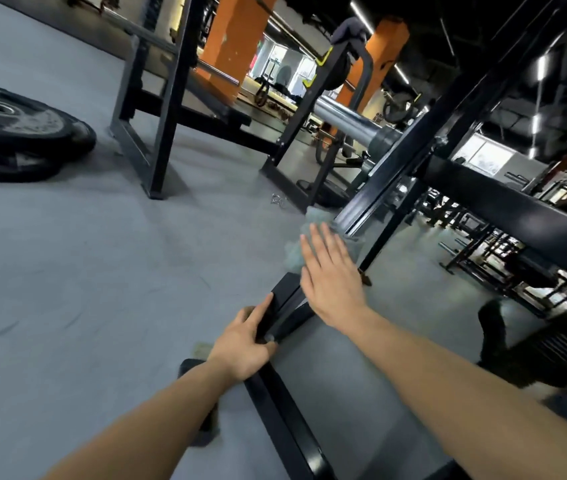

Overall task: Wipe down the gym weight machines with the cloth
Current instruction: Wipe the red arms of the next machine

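A black steel base rail [285,407] of a weight rack runs along the grey floor from the bottom centre toward an upright post [396,168]. My left hand [245,344] grips the rail, thumb on its near side and fingers curled over the top. My right hand [330,275] lies flat with straight fingers on a pale grey-green cloth [292,252], pressing it onto the rail near the foot of the upright. Most of the cloth is hidden under the palm.
Stacked black weight plates [15,133] lie on the floor at the left. Another black rack frame [157,109] stands behind. A chrome barbell sleeve [348,123] juts out above the upright. Benches and racks crowd the right side, with orange pillars [230,39] at the back.
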{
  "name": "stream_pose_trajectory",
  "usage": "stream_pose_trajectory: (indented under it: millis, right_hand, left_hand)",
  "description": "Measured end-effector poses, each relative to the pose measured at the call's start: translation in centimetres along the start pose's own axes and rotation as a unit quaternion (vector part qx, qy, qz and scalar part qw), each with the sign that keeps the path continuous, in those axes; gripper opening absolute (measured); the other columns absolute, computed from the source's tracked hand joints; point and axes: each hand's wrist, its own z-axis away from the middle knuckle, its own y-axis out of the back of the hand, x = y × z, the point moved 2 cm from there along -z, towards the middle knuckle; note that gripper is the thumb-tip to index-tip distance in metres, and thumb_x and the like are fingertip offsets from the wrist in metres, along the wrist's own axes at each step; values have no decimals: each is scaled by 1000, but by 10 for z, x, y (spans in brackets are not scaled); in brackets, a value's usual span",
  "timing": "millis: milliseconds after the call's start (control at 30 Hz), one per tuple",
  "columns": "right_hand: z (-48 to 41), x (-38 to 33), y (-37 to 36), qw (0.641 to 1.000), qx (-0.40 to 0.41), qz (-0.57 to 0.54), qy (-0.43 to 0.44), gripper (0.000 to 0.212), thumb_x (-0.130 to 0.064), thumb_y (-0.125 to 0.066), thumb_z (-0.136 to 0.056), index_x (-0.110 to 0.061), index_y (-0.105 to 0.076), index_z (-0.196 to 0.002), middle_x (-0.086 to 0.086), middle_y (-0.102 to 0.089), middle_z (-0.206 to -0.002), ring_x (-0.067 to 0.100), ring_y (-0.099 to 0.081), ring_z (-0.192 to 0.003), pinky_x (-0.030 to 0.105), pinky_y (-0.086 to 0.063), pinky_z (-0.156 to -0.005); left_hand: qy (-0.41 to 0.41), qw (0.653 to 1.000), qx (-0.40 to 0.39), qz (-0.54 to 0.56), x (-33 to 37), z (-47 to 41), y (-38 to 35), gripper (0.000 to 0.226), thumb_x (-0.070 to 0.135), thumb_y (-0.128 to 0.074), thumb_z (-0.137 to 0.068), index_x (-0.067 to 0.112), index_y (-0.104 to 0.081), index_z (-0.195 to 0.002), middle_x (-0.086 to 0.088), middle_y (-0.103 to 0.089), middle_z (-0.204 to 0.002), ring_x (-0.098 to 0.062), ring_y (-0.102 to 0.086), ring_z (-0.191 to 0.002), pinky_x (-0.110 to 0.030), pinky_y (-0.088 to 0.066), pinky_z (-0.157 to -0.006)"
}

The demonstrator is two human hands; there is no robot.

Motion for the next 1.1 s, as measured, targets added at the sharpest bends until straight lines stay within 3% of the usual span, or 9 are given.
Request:
stream_pose_trajectory:
  millis: [133, 200, 333, 467, 667, 767, 900, 1000, 1100]
  right_hand:
    - [-3, 14, 1, 993, -28, 9, 118, 60, -34, -30, -109, -9, -28, -163, 14, -23, -171, 26, -20, -159, 39, -46, -110]
    - [-23, 45, 15, 997, -17, 30, 74, 61, -34, -30, -109, -11, -22, -165, 15, -19, -171, 28, -22, -158, 41, -52, -104]
    - [-51, 92, 41, 994, 25, 58, -91, 64, -37, -16, -111, -6, -7, -165, 18, 2, -172, 32, 2, -160, 49, -14, -130]
    - [-38, 61, 26, 991, 60, 29, -116, 63, -31, -21, -110, -1, -10, -164, 20, -2, -172, 32, 1, -161, 47, -6, -131]
    - [36, -49, -30, 999, 42, -15, -1, 67, -28, -25, -108, 4, -3, -163, 25, 2, -171, 36, 4, -160, 48, -2, -130]
    - [65, -97, -50, 997, -6, -6, 81, 71, -31, -29, -107, 4, -2, -163, 26, 3, -171, 37, 5, -160, 48, 2, -130]
    - [70, -87, -50, 969, -59, 21, 241, 70, -33, -35, -105, -2, -12, -164, 21, -7, -172, 34, -2, -161, 47, -3, -130]
    - [31, -31, -23, 990, 4, 4, 140, 63, -32, -32, -109, -2, -20, -163, 22, -17, -170, 34, -12, -160, 47, -11, -130]
    - [9, -7, -7, 999, 37, 15, 12, 62, -31, -24, -111, 2, -15, -163, 24, -11, -171, 35, -7, -160, 48, -8, -130]
  left_hand:
    - [10, 1000, 25, -5, -4, 3, -11, 96, 40, -62, -84, 62, -3, -156, 14, -30, -157, -15, -39, -143, -32, -39, -115]
    - [11, 999, 33, -5, -8, 8, -13, 96, 40, -62, -84, 62, -3, -156, 14, -29, -158, -14, -40, -143, -32, -40, -113]
    - [11, 998, 58, -16, -11, 13, -22, 97, 38, -62, -83, 59, -5, -158, 12, -32, -153, -15, -35, -142, -31, -38, -114]
    - [22, 995, 82, -56, -17, 18, -25, 94, 30, -63, -85, 54, -11, -160, 4, -32, -140, -17, -31, -135, -30, -38, -109]
    - [82, 992, 52, -81, -36, 28, -18, 88, 28, -61, -84, 49, -20, -159, 6, -35, -125, -22, -47, -125, -29, -41, -98]
    - [129, 989, 29, -61, -39, 32, -15, 71, 23, -59, -83, 35, -38, -150, 2, -41, -129, -28, -54, -121, -36, -46, -101]
    - [196, 979, 51, -27, -42, 37, -10, 50, 19, -57, -88, 19, -54, -138, -4, -47, -136, -32, -56, -124, -34, -43, -105]
    - [204, 978, 47, -18, -46, 39, -7, 46, 20, -54, -93, 18, -53, -139, -2, -45, -138, -31, -57, -120, -32, -42, -98]
    - [220, 974, 58, -13, -56, 39, -4, 47, 18, -52, -94, 18, -51, -141, -2, -46, -141, -31, -57, -122, -34, -45, -101]
